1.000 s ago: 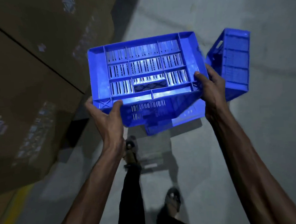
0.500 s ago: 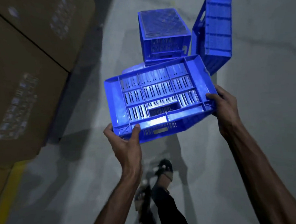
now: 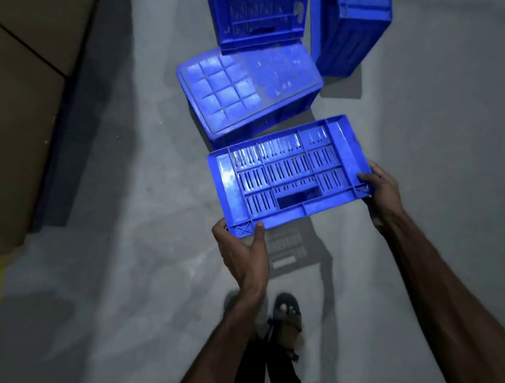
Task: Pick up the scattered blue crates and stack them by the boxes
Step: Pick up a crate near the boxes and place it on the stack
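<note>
The left hand (image 3: 243, 251) and right hand (image 3: 382, 191) grip the slotted blue crate (image 3: 286, 174) just before the overturned crate (image 3: 247, 90); beyond it, a far crate (image 3: 256, 11) and a tilted crate (image 3: 350, 20) seemingly await stacking.

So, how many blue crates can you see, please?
4: the held crate, the upturned crate ahead, the far crate beyond it, the crate on edge top right; more may be hidden.
</note>
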`<action>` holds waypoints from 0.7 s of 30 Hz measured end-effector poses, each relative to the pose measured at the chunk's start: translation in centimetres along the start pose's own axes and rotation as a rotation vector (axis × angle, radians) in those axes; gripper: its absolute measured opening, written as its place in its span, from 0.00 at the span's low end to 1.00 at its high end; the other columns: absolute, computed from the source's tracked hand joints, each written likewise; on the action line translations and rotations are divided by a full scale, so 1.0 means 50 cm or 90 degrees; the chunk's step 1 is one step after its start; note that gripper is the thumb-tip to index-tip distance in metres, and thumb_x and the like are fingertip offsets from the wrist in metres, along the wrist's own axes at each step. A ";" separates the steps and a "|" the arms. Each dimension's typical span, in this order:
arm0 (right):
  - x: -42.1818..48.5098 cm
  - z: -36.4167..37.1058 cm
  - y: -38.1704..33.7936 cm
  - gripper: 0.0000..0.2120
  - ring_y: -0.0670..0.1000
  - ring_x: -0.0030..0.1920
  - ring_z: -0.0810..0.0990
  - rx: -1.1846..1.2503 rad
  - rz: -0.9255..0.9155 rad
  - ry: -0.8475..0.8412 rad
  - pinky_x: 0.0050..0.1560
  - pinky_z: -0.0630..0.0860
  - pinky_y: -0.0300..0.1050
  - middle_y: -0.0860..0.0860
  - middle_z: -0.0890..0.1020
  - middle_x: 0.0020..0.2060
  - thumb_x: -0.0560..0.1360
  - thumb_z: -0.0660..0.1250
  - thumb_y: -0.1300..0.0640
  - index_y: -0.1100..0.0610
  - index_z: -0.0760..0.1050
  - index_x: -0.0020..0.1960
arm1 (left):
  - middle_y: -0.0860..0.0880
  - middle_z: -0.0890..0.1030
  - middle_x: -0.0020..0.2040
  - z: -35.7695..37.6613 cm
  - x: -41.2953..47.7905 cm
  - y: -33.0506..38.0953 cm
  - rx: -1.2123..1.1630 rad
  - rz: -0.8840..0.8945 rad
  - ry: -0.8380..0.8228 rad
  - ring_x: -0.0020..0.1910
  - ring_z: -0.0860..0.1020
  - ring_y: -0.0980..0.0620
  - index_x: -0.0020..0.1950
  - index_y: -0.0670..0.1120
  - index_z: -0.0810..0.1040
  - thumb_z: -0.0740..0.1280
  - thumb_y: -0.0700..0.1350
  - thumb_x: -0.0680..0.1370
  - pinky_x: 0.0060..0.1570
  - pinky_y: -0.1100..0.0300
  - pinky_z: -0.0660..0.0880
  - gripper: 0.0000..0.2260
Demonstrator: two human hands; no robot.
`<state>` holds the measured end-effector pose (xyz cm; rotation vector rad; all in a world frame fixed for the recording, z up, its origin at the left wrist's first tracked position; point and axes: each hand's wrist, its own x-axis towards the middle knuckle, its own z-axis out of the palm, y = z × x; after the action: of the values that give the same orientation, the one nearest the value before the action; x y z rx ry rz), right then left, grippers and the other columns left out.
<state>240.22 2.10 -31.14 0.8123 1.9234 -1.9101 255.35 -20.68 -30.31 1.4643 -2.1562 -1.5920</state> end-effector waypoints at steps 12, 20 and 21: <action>0.050 -0.075 0.087 0.21 0.50 0.51 0.82 -0.043 -0.012 0.038 0.54 0.79 0.45 0.55 0.83 0.57 0.73 0.64 0.68 0.57 0.80 0.64 | 0.47 0.71 0.67 0.059 -0.085 -0.090 0.087 0.051 0.039 0.68 0.73 0.43 0.68 0.44 0.66 0.78 0.46 0.72 0.64 0.49 0.73 0.31; -0.117 0.033 0.194 0.35 0.51 0.65 0.77 0.046 0.041 0.366 0.68 0.72 0.47 0.51 0.73 0.71 0.75 0.74 0.44 0.50 0.63 0.77 | 0.46 0.57 0.83 0.076 -0.045 -0.062 0.512 0.516 -0.219 0.82 0.55 0.41 0.80 0.51 0.61 0.70 0.65 0.72 0.77 0.35 0.54 0.41; -0.132 0.054 0.206 0.34 0.51 0.64 0.79 0.105 0.052 0.330 0.67 0.74 0.51 0.52 0.76 0.69 0.76 0.74 0.46 0.49 0.63 0.76 | 0.47 0.53 0.84 0.082 -0.029 -0.063 0.579 0.529 -0.258 0.83 0.51 0.42 0.82 0.53 0.58 0.66 0.68 0.72 0.77 0.33 0.51 0.43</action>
<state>251.03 -2.20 -35.76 1.5362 1.9716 -1.9635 255.83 -16.78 -33.96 0.0978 -3.2780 -0.6373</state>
